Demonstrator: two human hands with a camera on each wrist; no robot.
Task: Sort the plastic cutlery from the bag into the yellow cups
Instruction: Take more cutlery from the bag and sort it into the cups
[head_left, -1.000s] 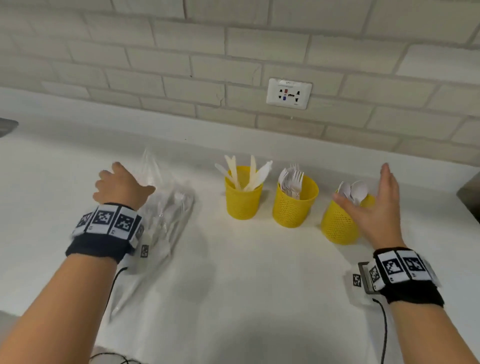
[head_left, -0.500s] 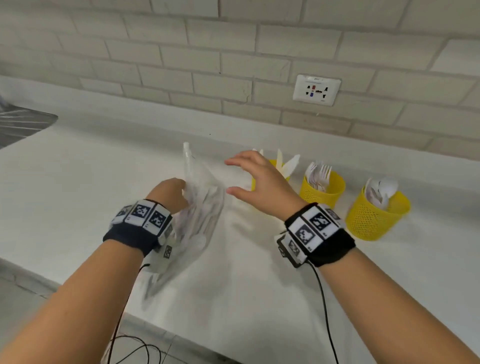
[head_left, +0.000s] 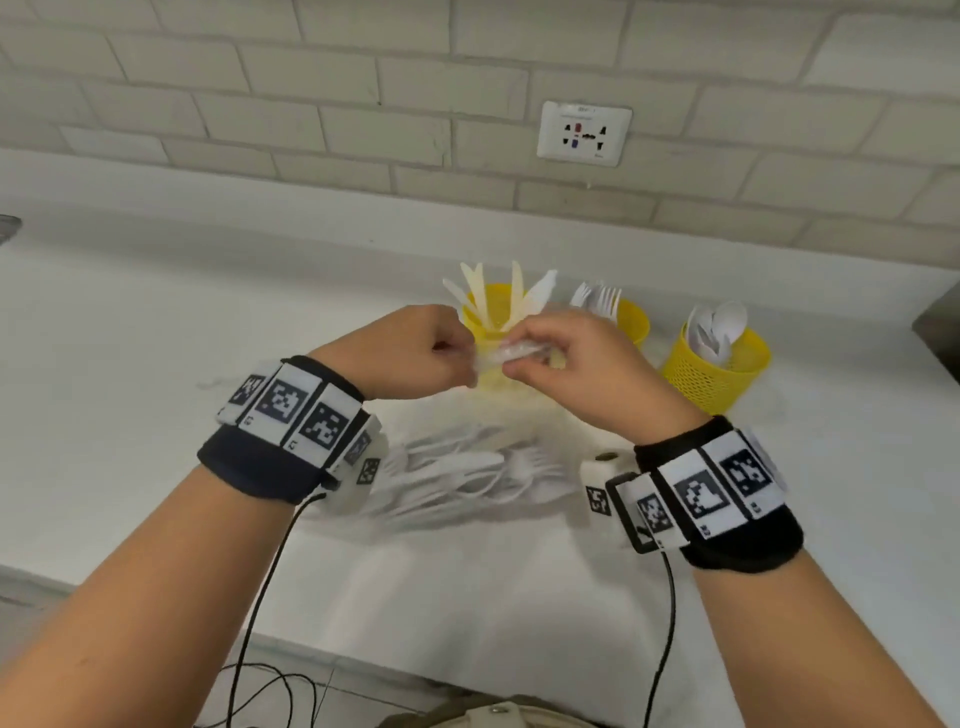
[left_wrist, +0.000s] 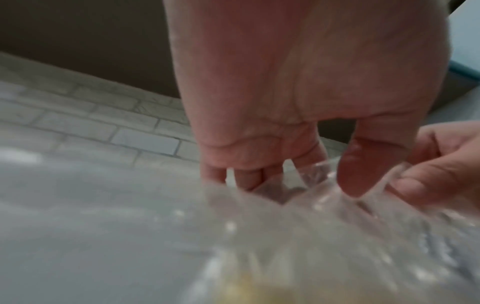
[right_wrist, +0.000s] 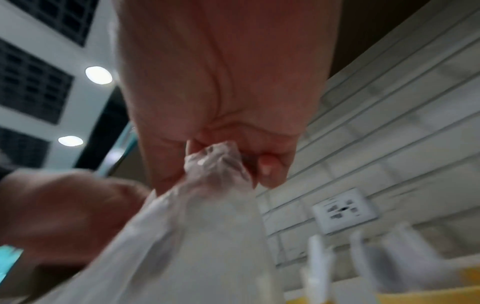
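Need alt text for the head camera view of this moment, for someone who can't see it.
Both hands, left hand and right hand, pinch the top of a clear plastic bag of white cutlery above a white counter. Behind stand three yellow cups: knives, forks, spoons.

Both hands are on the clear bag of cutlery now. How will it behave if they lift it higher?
The bag is probably floppy: its top bunches between the left hand and right hand. It will likely sag, since the cutlery lies low. The glossy film may slip.
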